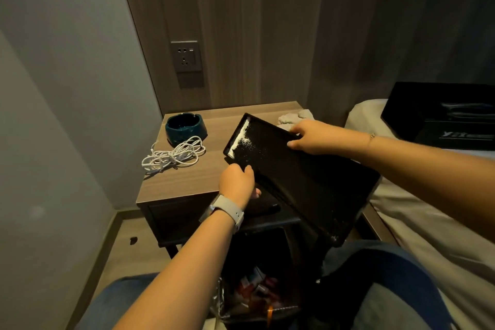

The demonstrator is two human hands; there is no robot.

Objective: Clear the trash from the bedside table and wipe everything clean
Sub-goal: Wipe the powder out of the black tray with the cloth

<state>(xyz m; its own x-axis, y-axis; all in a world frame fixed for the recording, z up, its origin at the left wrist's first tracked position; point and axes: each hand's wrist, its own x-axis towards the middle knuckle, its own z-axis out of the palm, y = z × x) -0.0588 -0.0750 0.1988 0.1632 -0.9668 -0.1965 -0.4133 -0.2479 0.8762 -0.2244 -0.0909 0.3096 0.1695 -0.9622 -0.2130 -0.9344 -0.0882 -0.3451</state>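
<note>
Tray (294, 177) (black, dusted white) is gripped by both left hand (237, 182) and right hand (312, 136), tilted over the bin (257, 295). Emptying step; next probably needs steeper tipping.

Light: dim and warm, corners falling into shadow.
Left wall (61, 67): plain grey-green, smooth, running down to a pale skirting board.
Back wall (241, 35): dark wood-grain panelling in vertical strips, behind the nightstand.
Socket plate (186, 56): grey, set into the panelling, a second blank plate just below it.
Tabletop (187, 177): brown wood-grain top of a small nightstand with a darker front, pushed into the corner.
Floor (128, 246): light wood-look boards, one small dark mark near the nightstand leg.
Bed (417, 211): just beside the nightstand on the right, covered in pale sheets.
</note>
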